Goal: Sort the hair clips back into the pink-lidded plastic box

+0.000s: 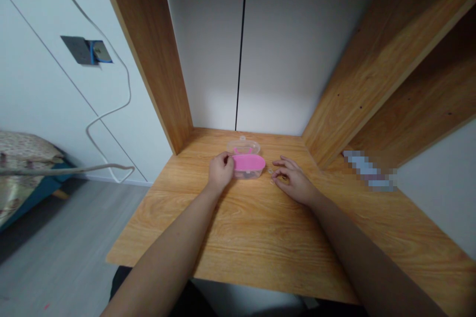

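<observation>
Both hands were out over the bench (pixel 230 242), and here was the picture: the left hand (pixel 220 171) had thumb and fingers pinched on the left end of the pink tray (pixel 249 162), while the right hand (pixel 293 182) hung half-curled beside some tiny rings (pixel 270 171). Whether its fingertips had caught one, nobody could tell!

Danger lurked on both sides. A heavy press from the left looked likely to tip the tray, since the grip sat at one end only; a careless sweep of the right fingers could have scattered the rings, small, light and loose as they seemed.

Now the pose: both forearms angled inward from the near edge, left palm turned in toward the tray, right hand low, back upward, thumb and index close together, the other fingers fanned.

Just left of the rings sat the clear box (pixel 248 175), middle of the bench, the pink tray lying across its top. Right behind it, a clear lid (pixel 243 143) with a pink handle; whether it was hinged on, impossible to say. Farther back rose the white panel (pixel 211 59), split by a dark seam.
</observation>
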Action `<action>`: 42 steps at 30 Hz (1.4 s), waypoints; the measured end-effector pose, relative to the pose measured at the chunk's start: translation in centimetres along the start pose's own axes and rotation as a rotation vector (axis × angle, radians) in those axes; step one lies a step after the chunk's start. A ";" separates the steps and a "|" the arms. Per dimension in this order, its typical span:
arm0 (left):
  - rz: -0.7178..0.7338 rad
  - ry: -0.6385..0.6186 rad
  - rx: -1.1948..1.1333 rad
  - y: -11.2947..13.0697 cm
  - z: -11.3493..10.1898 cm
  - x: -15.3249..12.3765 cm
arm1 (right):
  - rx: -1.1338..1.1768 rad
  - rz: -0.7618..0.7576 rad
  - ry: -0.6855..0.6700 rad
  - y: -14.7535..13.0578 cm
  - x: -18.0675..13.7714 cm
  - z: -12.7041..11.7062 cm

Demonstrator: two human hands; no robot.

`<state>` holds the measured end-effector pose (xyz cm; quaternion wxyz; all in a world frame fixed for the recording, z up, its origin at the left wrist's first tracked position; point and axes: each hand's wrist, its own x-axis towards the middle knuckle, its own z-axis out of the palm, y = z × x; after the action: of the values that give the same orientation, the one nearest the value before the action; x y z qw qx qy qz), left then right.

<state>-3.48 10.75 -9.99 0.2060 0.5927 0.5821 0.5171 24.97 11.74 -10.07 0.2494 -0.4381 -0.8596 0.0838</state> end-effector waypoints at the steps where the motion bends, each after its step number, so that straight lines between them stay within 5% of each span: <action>1: 0.001 0.001 -0.005 0.0 0.0 0.0 | -0.002 -0.005 0.015 0.1 0.0 0.0; 42: 0.007 0.002 0.021 -0.1 0.1 0.1 | -0.199 0.142 0.079 1.4 0.1 -0.3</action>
<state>-3.49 10.89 -10.08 0.1973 0.5962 0.5857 0.5124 26.09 12.64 -10.28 0.2319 -0.5233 -0.8200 -0.0020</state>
